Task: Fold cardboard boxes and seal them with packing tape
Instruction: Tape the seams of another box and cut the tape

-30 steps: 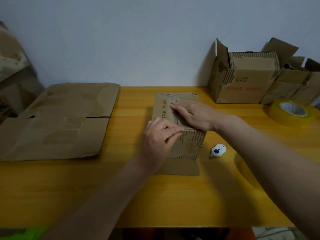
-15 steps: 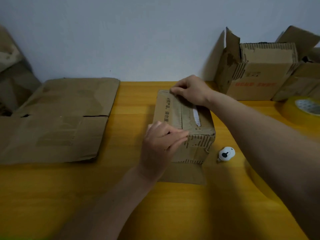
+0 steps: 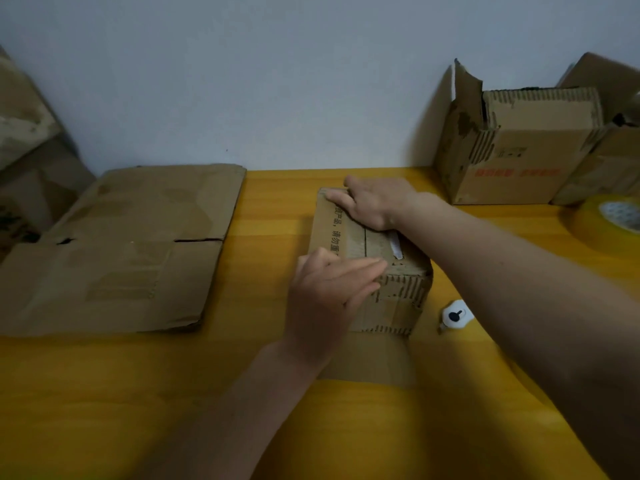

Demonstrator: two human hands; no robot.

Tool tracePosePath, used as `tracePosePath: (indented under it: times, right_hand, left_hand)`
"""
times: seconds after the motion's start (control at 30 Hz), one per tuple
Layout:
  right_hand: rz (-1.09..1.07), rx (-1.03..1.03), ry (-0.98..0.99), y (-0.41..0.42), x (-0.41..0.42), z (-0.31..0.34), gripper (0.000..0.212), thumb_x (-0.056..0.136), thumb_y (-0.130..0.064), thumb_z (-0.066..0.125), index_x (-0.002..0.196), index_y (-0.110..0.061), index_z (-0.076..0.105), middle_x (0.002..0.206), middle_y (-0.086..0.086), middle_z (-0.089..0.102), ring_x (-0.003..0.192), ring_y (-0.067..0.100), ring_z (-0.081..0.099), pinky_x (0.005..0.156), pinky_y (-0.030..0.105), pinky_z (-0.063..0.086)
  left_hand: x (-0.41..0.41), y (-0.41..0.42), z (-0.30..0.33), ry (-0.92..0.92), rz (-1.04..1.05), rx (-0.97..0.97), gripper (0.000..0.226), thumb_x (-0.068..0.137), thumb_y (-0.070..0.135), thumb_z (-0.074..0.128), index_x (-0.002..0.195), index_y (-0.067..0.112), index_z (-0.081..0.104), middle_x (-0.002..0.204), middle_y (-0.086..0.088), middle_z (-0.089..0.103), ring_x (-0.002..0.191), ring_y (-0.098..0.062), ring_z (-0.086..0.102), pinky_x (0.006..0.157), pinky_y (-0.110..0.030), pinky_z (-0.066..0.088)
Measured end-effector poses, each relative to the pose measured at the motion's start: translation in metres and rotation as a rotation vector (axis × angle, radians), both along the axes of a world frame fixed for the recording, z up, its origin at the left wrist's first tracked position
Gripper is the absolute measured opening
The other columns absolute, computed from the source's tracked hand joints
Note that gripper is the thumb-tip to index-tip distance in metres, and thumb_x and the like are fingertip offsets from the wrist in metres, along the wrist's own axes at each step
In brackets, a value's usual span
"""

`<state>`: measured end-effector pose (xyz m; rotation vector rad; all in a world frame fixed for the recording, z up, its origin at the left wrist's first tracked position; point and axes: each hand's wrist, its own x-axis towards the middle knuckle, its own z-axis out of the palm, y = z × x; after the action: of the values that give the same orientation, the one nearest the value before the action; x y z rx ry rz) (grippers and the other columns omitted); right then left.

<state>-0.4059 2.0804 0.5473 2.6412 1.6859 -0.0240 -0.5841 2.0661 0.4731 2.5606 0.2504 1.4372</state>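
Note:
A small brown cardboard box (image 3: 375, 252) stands on the yellow table (image 3: 270, 216), its top flaps closed along a middle seam. My left hand (image 3: 329, 294) lies flat on the near left corner of the top, fingers pointing right. My right hand (image 3: 375, 202) presses palm down on the far end of the top. A loose flap (image 3: 372, 362) of the box lies flat on the table at its near side. A roll of yellowish packing tape (image 3: 609, 220) rests at the right edge of the table. A small white tape cutter (image 3: 456, 316) sits just right of the box.
Flattened cardboard sheets (image 3: 128, 247) cover the table's left part. An opened box with red print (image 3: 523, 150) stands against the wall at the back right, with another box (image 3: 609, 157) beside it. More cardboard (image 3: 24, 140) leans at the far left.
The box has gone from lying flat to standing up as a closed block. My right hand slid from the middle of the top to its far end; my left hand stayed at the near corner.

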Motion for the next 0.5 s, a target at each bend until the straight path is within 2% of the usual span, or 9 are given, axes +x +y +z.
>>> tracePosePath:
  times: [0.03, 0.1, 0.13, 0.2, 0.3, 0.37, 0.43, 0.5]
  right_hand:
    - [0.000, -0.014, -0.027, -0.006, -0.001, -0.003, 0.071, 0.093, -0.066, 0.008, 0.138, -0.019, 0.038, 0.136, 0.010, 0.049, 0.124, 0.030, 0.047, 0.097, 0.044, 0.037]
    - [-0.038, -0.050, -0.067, -0.017, 0.001, -0.006, 0.065, 0.096, -0.060, 0.006, 0.152, -0.028, 0.012, 0.155, 0.005, 0.026, 0.143, 0.029, 0.023, 0.113, 0.053, 0.017]
    - [-0.079, -0.063, -0.065, -0.022, 0.002, -0.005, 0.061, 0.097, -0.057, 0.006, 0.152, -0.031, 0.006, 0.159, 0.002, 0.017, 0.146, 0.028, 0.013, 0.115, 0.056, 0.008]
    - [-0.162, -0.068, -0.029, -0.029, 0.006, -0.003, 0.056, 0.100, -0.052, 0.010, 0.152, -0.033, 0.004, 0.161, -0.001, 0.010, 0.147, 0.028, 0.006, 0.115, 0.058, 0.003]
    - [-0.281, 0.054, 0.237, -0.045, 0.005, -0.002, 0.055, 0.101, -0.046, 0.024, 0.153, -0.032, 0.009, 0.161, 0.002, 0.007, 0.147, 0.030, 0.007, 0.116, 0.052, 0.010]
    - [-0.302, 0.252, 0.495, -0.060, -0.003, -0.003, 0.056, 0.102, -0.037, 0.034, 0.153, -0.024, 0.014, 0.159, 0.007, 0.014, 0.144, 0.030, 0.019, 0.114, 0.041, 0.021]
    - [-0.283, 0.421, 0.729, -0.079, -0.016, -0.003, 0.051, 0.103, -0.027, 0.036, 0.151, -0.019, 0.021, 0.153, 0.006, 0.029, 0.130, 0.024, 0.038, 0.100, 0.031, 0.035]
    - [-0.280, 0.520, 0.869, -0.101, -0.025, -0.005, 0.046, 0.103, -0.022, 0.036, 0.148, -0.020, 0.030, 0.144, 0.007, 0.042, 0.109, 0.018, 0.052, 0.088, 0.032, 0.044]
  left_hand:
    - [0.000, -0.002, 0.000, 0.007, 0.005, -0.010, 0.021, 0.082, 0.027, 0.069, 0.101, 0.022, 0.076, 0.100, 0.014, 0.073, 0.077, -0.013, 0.056, 0.072, -0.024, 0.034]
    - [0.000, -0.005, 0.000, 0.002, -0.002, -0.034, 0.021, 0.081, 0.027, 0.069, 0.101, 0.021, 0.076, 0.099, 0.014, 0.073, 0.078, -0.010, 0.052, 0.074, -0.022, 0.032]
    - [-0.001, -0.006, 0.000, -0.001, -0.006, -0.043, 0.021, 0.081, 0.027, 0.069, 0.101, 0.021, 0.076, 0.099, 0.014, 0.073, 0.078, -0.009, 0.051, 0.074, -0.022, 0.032]
    - [-0.001, -0.007, -0.001, -0.009, -0.015, -0.051, 0.023, 0.082, 0.027, 0.068, 0.102, 0.020, 0.076, 0.099, 0.012, 0.073, 0.079, -0.008, 0.050, 0.073, -0.022, 0.032]
    - [-0.001, -0.010, 0.000, -0.027, 0.012, -0.069, 0.024, 0.082, 0.028, 0.066, 0.102, 0.018, 0.075, 0.099, 0.009, 0.074, 0.080, -0.006, 0.049, 0.073, -0.020, 0.031]
    - [0.000, -0.015, 0.002, -0.038, 0.047, -0.106, 0.025, 0.080, 0.028, 0.068, 0.100, 0.017, 0.076, 0.096, 0.008, 0.074, 0.080, -0.006, 0.046, 0.072, -0.021, 0.031]
    - [0.003, -0.020, 0.005, -0.029, 0.074, -0.175, 0.025, 0.074, 0.022, 0.075, 0.099, 0.018, 0.077, 0.093, 0.007, 0.075, 0.079, -0.007, 0.047, 0.071, -0.022, 0.032]
    - [0.006, -0.024, 0.009, -0.005, 0.085, -0.268, 0.030, 0.068, 0.014, 0.083, 0.097, 0.019, 0.077, 0.092, 0.006, 0.074, 0.079, -0.010, 0.050, 0.071, -0.022, 0.033]
